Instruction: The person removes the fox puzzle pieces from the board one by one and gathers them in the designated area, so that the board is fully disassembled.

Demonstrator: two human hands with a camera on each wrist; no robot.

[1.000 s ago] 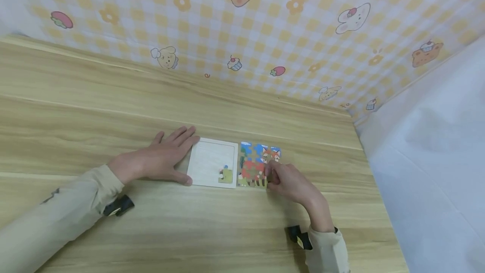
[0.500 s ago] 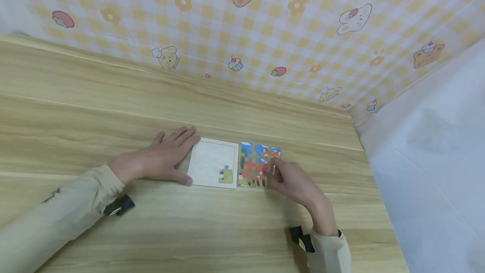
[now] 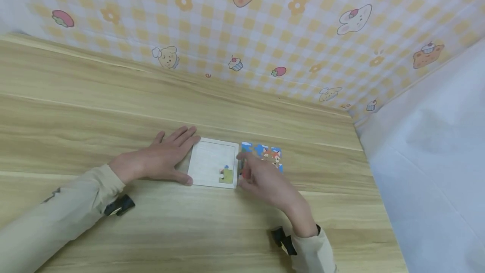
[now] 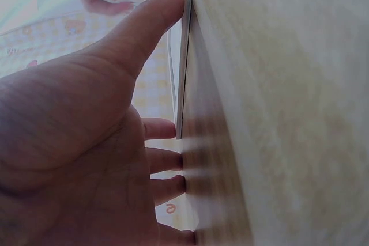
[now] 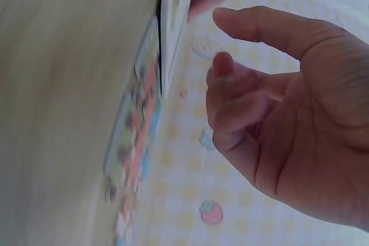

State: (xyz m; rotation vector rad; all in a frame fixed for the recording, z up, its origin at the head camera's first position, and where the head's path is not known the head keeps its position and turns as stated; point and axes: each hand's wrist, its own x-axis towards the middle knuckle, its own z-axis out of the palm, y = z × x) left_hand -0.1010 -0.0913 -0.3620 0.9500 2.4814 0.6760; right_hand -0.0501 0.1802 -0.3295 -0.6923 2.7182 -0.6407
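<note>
My left hand (image 3: pixel 161 158) lies with fingers spread at the left side of a white puzzle tray (image 3: pixel 206 159); the thumb and index finger touch its edge, as the left wrist view also shows. One green puzzle piece (image 3: pixel 227 175) with a blue knob sits in the tray's near right corner. Over the loose jigsaw pieces (image 3: pixel 275 155) right of the tray hovers my right hand (image 3: pixel 269 182), its fingers loosely bent. In the right wrist view the thumb and index fingertip stand apart, nothing seen between them. The hand hides many of the pieces.
Everything lies on a wood-grain table (image 3: pixel 170 231). A yellow checked cloth (image 3: pixel 204 33) with cartoon prints hangs behind, and a white sheet (image 3: pixel 428 172) borders the right edge. Each wrist carries a black camera mount.
My right hand has moved left from the right part of the loose pieces toward the tray's right edge, its thumb and fingers parting. The left hand and tray have stayed in place.
</note>
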